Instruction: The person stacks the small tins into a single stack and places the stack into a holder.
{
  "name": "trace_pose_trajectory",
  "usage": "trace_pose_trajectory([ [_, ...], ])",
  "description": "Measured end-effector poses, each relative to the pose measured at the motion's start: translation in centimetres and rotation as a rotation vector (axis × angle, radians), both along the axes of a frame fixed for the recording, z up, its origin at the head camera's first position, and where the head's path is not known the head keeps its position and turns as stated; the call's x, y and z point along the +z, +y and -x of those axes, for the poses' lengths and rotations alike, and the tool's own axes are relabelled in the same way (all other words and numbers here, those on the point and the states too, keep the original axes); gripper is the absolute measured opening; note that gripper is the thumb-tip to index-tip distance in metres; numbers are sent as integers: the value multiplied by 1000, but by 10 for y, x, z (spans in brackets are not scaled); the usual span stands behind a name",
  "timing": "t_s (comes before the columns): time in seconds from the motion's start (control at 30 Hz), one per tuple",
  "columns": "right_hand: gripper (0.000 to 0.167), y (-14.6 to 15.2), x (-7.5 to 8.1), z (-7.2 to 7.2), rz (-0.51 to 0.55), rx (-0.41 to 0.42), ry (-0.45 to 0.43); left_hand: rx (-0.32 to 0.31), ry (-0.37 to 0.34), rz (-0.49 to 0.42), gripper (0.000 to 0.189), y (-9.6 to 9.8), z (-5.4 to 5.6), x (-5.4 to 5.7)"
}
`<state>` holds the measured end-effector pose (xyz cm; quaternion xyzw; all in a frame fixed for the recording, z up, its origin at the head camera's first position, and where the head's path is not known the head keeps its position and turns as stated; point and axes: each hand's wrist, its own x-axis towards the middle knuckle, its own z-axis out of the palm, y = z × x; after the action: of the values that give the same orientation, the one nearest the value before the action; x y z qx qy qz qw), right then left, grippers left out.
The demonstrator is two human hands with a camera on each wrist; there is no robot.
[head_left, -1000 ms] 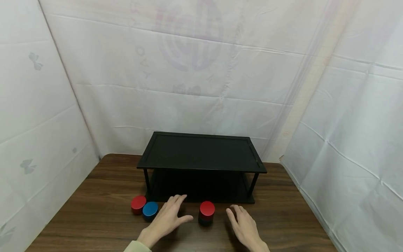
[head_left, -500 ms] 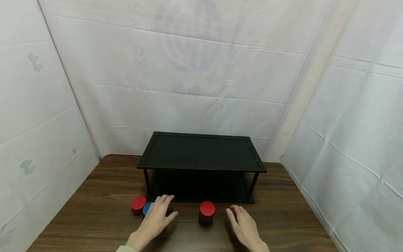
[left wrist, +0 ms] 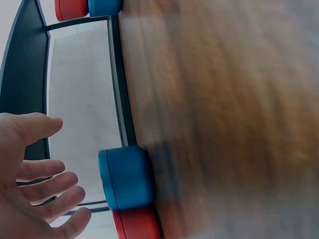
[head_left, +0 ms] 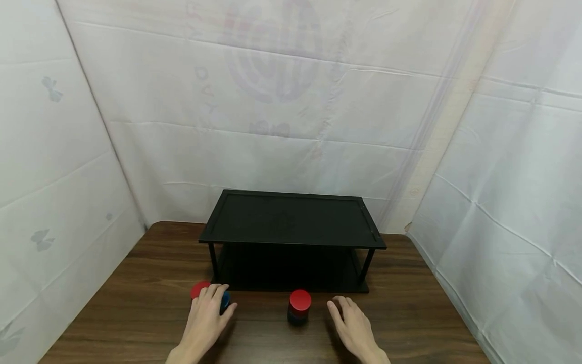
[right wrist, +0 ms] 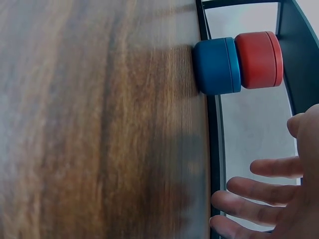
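While the right hand [head_left: 351, 323], fingers loosely apart, is right of the stacked jars [head_left: 299, 305], the left hand [head_left: 203, 316], fingers spread, has moved leftward beside the blue jar [left wrist: 128, 178] and red jar [left wrist: 138, 224]; behind stands the black shelf [head_left: 293, 217].

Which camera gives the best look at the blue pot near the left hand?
The left wrist view: the blue pot shows large there, its side and seam uncovered. In the head view, the left hand hides most of it. The right wrist view misses it; the stacked blue pot there is another one.
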<state>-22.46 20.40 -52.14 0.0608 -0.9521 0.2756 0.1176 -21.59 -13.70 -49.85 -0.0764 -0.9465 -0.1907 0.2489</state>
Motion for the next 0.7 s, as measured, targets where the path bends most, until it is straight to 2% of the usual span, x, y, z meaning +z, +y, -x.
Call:
trace_pose_trajectory([
  [0.3, 48, -1, 0, -1, 2, -4, -40, 83, 3, -61, 47, -12, -12, -7],
  [0.47, 43, -2, 0, -1, 7, -9, -27, 128, 8, -89, 52, -17, -15, -12],
  [0.57, 41, -2, 0, 0, 5, -11, -15, 160, -38, -93, 55, -20, -17, -12],
  [0.7, 40, -2, 0, 1, 6, -9, -18, 192, -168, -92, 60, -23, -20, -10],
])
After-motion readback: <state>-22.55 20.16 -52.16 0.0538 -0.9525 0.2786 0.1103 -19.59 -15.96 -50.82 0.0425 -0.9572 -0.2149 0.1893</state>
